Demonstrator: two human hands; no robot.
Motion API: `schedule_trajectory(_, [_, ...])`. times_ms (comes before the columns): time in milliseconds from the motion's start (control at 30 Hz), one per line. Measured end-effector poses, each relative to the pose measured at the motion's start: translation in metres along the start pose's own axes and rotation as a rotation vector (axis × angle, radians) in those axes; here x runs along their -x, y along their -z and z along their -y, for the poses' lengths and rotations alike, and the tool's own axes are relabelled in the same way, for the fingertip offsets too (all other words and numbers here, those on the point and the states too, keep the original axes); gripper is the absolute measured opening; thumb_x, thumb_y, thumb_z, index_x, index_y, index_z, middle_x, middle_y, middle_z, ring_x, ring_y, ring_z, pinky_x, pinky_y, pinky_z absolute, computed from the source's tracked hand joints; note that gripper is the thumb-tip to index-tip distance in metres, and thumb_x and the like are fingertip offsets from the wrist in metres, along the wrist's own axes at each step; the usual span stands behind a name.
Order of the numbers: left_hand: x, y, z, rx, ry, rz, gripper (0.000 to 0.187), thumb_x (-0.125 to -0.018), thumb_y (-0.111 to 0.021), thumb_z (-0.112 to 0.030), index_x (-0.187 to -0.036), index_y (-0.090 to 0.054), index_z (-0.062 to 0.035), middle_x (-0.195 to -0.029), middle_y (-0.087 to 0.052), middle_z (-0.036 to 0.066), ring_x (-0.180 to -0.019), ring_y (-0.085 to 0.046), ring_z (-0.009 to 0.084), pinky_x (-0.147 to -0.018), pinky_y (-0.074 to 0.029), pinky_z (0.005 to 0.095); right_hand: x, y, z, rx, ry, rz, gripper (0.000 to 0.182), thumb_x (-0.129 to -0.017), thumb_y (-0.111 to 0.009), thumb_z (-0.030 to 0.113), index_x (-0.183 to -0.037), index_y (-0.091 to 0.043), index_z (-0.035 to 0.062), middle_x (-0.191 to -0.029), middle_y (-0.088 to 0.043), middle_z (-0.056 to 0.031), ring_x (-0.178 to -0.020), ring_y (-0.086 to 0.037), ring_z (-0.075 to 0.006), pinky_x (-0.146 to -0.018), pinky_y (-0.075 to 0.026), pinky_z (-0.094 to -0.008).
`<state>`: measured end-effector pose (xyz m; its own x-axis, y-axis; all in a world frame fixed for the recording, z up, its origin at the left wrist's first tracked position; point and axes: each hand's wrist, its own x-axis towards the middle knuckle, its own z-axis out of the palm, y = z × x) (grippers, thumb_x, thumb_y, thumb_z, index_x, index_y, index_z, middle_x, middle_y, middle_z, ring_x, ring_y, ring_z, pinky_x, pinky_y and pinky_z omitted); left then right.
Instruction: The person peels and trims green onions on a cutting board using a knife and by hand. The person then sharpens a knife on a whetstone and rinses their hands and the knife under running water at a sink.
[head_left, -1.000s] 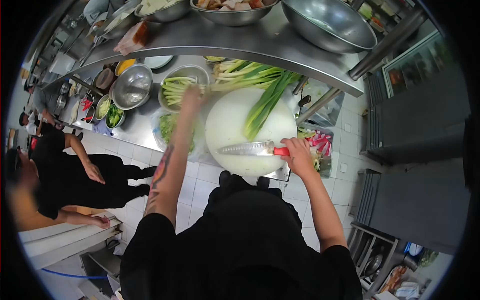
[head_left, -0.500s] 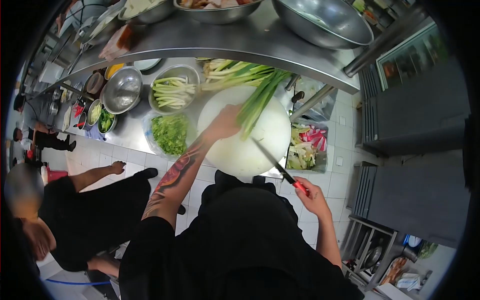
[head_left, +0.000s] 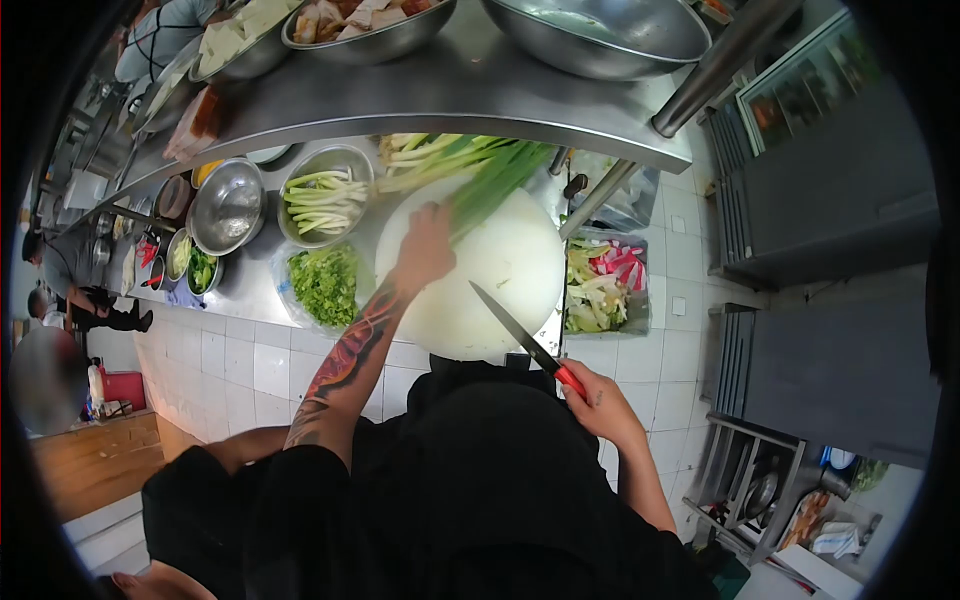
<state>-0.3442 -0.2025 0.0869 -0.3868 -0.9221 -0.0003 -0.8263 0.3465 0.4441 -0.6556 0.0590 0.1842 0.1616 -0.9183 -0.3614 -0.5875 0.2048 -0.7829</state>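
Note:
A round white cutting board [head_left: 500, 285] lies on the steel counter in front of me. Over its far left part, my left hand [head_left: 428, 245] is closed at the near end of a bunch of long green scallions [head_left: 500, 185]; the fingertips are partly hidden. The bunch slants away to the right, over the board's far edge. In my right hand [head_left: 597, 400] is a kitchen knife [head_left: 512, 322], gripped by its red and black handle. Its blade reaches over the board's near right part, pointing up and left, apart from the scallions.
Left of the board are chopped greens [head_left: 323, 285] in a plastic bag, a bowl of scallion stalks [head_left: 327, 203] and a steel bowl [head_left: 228, 207]. A bin of vegetable scraps [head_left: 608, 285] stands right. A steel shelf [head_left: 400, 105] crosses overhead. A co-worker [head_left: 200, 510] is close at left.
The scallions' near end has shifted away from me across the board, my left hand slightly left. The knife still points over the board. The co-worker at left has come nearer behind me.

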Motion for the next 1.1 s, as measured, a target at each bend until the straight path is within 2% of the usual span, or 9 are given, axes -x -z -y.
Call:
schedule_trajectory(100, [-0.008, 0.013, 0.007, -0.010, 0.015, -0.060, 0.096, -0.073, -0.067, -0.004, -0.161, -0.028, -0.0011, -0.142, -0.044, 0.029, -0.124, -0.052, 0.0489, -0.106, -0.050, 0.0507, -0.009, -0.007, 0.006, -0.020, 0.006, -0.006, 0.039, -0.102, -0.062, 0.016, -0.138, -0.058, 0.0050, -0.111, -0.073, -0.0272, -0.104, -0.070, -0.0469, -0.090, -0.055, -0.0493])
schedule_trajectory(233, [-0.032, 0.013, 0.040, 0.226, 0.014, 0.064, 0.087, -0.076, -0.066, -0.003, -0.158, -0.038, 0.0042, -0.144, -0.053, 0.026, -0.122, -0.062, 0.0349, -0.106, -0.050, 0.0407, 0.002, -0.015, -0.012, 0.143, -0.050, -0.510, 0.037, -0.102, -0.059, 0.010, -0.139, -0.058, 0.0044, -0.115, -0.071, -0.0281, -0.106, -0.070, -0.0465, -0.091, -0.055, -0.0477])
schedule_trajectory(300, [-0.040, 0.010, 0.065, 0.378, -0.042, 0.092, 0.084, -0.077, -0.066, -0.003, -0.156, -0.041, 0.0061, -0.144, -0.056, 0.025, -0.121, -0.064, 0.0291, -0.105, -0.050, 0.0369, 0.013, -0.010, -0.006, 0.030, -0.052, -0.367, 0.039, -0.101, -0.059, 0.010, -0.140, -0.058, 0.0052, -0.118, -0.071, -0.0281, -0.107, -0.070, -0.0470, -0.092, -0.055, -0.0470])
schedule_trajectory(367, [-0.043, 0.012, 0.078, 1.045, 0.190, 0.231, 0.080, -0.077, -0.065, -0.002, -0.154, -0.045, 0.0077, -0.143, -0.061, 0.019, -0.121, -0.062, 0.0214, -0.104, -0.048, 0.0312, 0.010, -0.015, -0.005, -0.007, 0.003, -0.288, 0.041, -0.101, -0.061, 0.011, -0.141, -0.057, 0.0060, -0.117, -0.071, -0.0277, -0.107, -0.069, -0.0474, -0.093, -0.055, -0.0464])
schedule_trajectory(700, [-0.045, 0.043, 0.061, 1.248, 0.332, 0.224, 0.081, -0.078, -0.061, 0.005, -0.157, -0.042, 0.0063, -0.144, -0.060, 0.017, -0.128, -0.061, 0.0223, -0.108, -0.048, 0.0304, -0.099, -0.038, -0.015, -0.136, 0.037, 0.007, 0.044, -0.102, -0.061, 0.015, -0.145, -0.053, 0.0076, -0.113, -0.071, -0.0284, -0.106, -0.069, -0.0484, -0.091, -0.055, -0.0468])
schedule_trajectory(767, [-0.041, 0.044, 0.065, 1.276, 0.325, 0.216, 0.082, -0.078, -0.060, 0.005, -0.157, -0.042, 0.0063, -0.144, -0.060, 0.017, -0.129, -0.060, 0.0227, -0.110, -0.047, 0.0312, -0.122, -0.041, -0.014, 0.007, 0.117, -0.453, 0.045, -0.103, -0.058, 0.012, -0.147, -0.048, 0.0050, -0.118, -0.068, -0.0316, -0.109, -0.068, -0.0485, -0.092, -0.054, -0.0463])
schedule_trajectory(800, [-0.037, 0.044, 0.067, 1.300, 0.320, 0.220, 0.082, -0.078, -0.060, 0.005, -0.157, -0.041, 0.0063, -0.145, -0.060, 0.017, -0.131, -0.060, 0.0232, -0.112, -0.047, 0.0319, -0.118, -0.033, -0.003, -0.028, 0.089, -0.458, 0.046, -0.103, -0.056, 0.010, -0.147, -0.046, 0.0018, -0.122, -0.065, -0.0336, -0.112, -0.067, -0.0484, -0.096, -0.053, -0.0464])
schedule_trajectory(967, [0.002, 0.029, 0.000, 1.080, 0.176, 0.091, 0.081, -0.081, -0.063, 0.000, -0.159, -0.041, 0.0032, -0.149, -0.058, 0.017, -0.133, -0.058, 0.0249, -0.115, -0.044, 0.0344, -0.071, -0.025, -0.052, -0.070, 0.190, -0.347, 0.049, -0.102, -0.058, 0.011, -0.148, -0.044, 0.0020, -0.121, -0.067, -0.0298, -0.111, -0.069, -0.0442, -0.094, -0.053, -0.0463])
schedule_trajectory(1100, [0.025, -0.018, -0.025, 0.133, -0.086, -0.151, 0.069, -0.080, -0.069, -0.014, -0.145, -0.052, -0.0010, -0.150, -0.049, 0.024, -0.136, -0.047, 0.0417, -0.109, -0.042, 0.0513, -0.039, -0.016, -0.052, -0.209, -0.079, -0.364, 0.047, -0.101, -0.059, 0.010, -0.147, -0.047, 0.0024, -0.108, -0.069, -0.0188, -0.090, -0.068, -0.0262, -0.082, -0.054, -0.0369])
